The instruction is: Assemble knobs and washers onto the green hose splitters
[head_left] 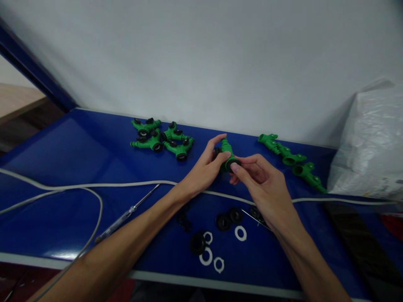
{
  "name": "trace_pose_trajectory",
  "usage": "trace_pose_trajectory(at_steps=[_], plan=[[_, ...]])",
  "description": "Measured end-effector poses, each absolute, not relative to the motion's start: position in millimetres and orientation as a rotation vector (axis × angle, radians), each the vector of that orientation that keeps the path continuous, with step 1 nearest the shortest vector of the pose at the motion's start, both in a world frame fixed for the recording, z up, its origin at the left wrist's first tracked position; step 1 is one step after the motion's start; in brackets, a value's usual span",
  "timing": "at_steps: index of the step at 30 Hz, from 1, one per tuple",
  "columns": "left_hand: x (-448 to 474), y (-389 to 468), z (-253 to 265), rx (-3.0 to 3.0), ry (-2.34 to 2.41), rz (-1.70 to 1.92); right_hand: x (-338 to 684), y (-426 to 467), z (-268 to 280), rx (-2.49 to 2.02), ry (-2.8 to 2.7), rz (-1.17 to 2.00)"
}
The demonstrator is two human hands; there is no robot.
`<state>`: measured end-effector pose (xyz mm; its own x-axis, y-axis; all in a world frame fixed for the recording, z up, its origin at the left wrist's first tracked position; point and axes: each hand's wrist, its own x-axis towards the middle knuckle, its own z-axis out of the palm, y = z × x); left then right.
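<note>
My L hand point(206, 168) grips the green fitting point(226, 146), R hand point(266, 182) pinching its black collar point(231, 161), prob. seating it, next move calling for steady L hold w/ R twist.

Worktop point(69, 159): four fittings point(180, 149) near the rear edge, left; three fitting bodies point(287, 157) right, beside the bag point(367, 144). Cable point(119, 184) in front of both groups. Washers point(206, 263) and rings point(192, 243) toward the front edge, right of the screwdriver point(123, 219).

Green fitting point(226, 147) with black ring point(231, 161)
Held tilted above the tabletop point(78, 155), nearer back edge than front.
</note>
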<state>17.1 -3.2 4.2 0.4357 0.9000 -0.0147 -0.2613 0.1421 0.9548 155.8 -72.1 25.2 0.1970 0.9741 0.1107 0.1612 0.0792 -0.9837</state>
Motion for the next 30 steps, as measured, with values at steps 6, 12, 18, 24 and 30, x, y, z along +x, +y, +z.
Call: trace_pose_trajectory(at_steps=[6,12,18,24,30], plan=[[17.3,-4.7,3.8,1.141,0.696,0.968,155.2,-72.5,24.5,-1.346,-1.216,0.902],[17.9,-7.1,1.9,1.203,0.648,1.024,156.1,-72.1,21.8,-1.337,-1.214,0.897],[17.7,-11.3,3.8,1.190,0.642,1.051,152.2,-73.8,24.5,-1.306,-1.151,0.987],[22.7,-8.5,2.8,0.995,0.605,1.119,149.2,-72.0,25.9,-1.224,-1.068,1.064],[23.9,-4.7,6.3,0.915,0.570,1.075,152.7,-71.7,27.0,-1.238,-1.072,0.973]])
